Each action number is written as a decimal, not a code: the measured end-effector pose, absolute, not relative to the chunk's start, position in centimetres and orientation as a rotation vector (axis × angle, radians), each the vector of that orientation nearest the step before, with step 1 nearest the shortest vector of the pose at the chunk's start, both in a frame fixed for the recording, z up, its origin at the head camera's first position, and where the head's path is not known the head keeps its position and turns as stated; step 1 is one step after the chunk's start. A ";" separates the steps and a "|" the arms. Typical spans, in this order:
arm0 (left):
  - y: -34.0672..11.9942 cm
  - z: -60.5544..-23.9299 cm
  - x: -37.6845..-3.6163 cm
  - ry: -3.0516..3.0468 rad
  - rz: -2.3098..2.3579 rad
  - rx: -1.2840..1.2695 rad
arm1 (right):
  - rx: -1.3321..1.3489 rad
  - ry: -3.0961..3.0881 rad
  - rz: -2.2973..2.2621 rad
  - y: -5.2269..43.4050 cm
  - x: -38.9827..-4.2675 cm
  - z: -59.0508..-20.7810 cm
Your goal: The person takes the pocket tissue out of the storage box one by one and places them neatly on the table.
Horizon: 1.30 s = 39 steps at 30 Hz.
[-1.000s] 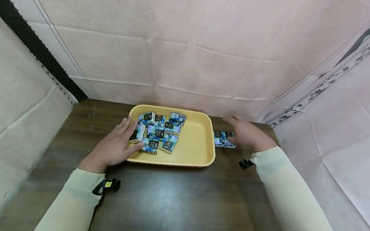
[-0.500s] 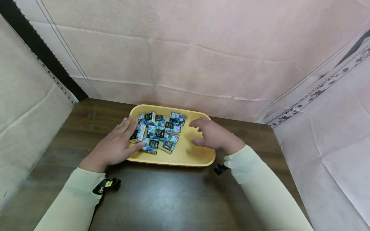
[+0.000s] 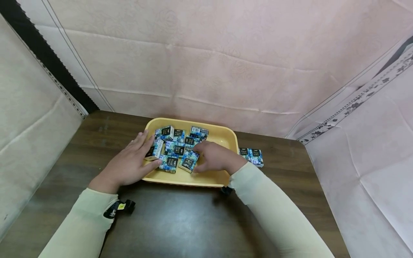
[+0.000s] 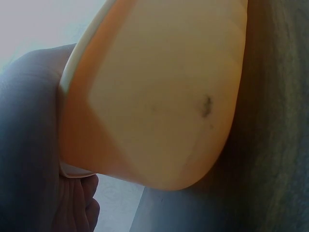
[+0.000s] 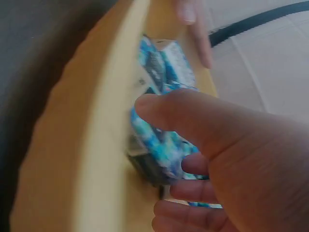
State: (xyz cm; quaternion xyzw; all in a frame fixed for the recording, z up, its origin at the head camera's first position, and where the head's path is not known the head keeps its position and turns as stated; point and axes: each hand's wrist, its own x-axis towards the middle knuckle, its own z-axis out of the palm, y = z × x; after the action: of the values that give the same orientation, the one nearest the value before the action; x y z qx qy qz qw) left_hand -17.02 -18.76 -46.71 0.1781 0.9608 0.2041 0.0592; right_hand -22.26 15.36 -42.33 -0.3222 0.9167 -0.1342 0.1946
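A yellow plastic tray [image 3: 216,175] holds several small blue-patterned boxes with black labels. My left hand [image 3: 124,165] rests on the tray's left rim with its fingers straight, touching the boxes nearest that end. In the left wrist view, the tray's outer wall [image 4: 164,96] fills the middle, with part of the left hand [image 4: 29,121] beside it. Inside the tray, my right hand [image 3: 214,157] pinches the right edges of a small blue box [image 3: 188,160]. The right wrist view is blurred; the thumb of the right hand [image 5: 231,159] lies over the box [image 5: 159,140], fingers curled beyond it.
Two more matching boxes [image 3: 251,156] lie side by side on the dark wooden table [image 3: 180,222], just right of the tray. Pale cloth [image 3: 206,71] hangs behind the table and at both sides.
My right hand has left the two boxes on the table, moved left over the tray and come down on a box in it. My left hand has stayed in place.
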 end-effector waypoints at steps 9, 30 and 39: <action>-18.7 -46.7 -17.0 2.906 0.614 0.531 | -0.824 2.607 -0.329 14.1 -22.0 -43.2; -18.6 -46.9 -17.0 2.899 0.613 0.517 | -0.786 2.576 -0.384 18.6 -21.0 -39.0; -18.7 -47.0 -17.1 2.907 0.610 0.516 | -0.677 2.695 -0.440 24.6 -20.7 -36.1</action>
State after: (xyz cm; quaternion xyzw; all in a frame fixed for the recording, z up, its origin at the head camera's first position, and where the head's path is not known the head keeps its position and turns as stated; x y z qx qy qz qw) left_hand -17.11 -18.65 -47.03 0.1710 0.9623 0.2018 0.0633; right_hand -20.70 24.63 -36.12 -0.2374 0.9451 -0.1542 0.1632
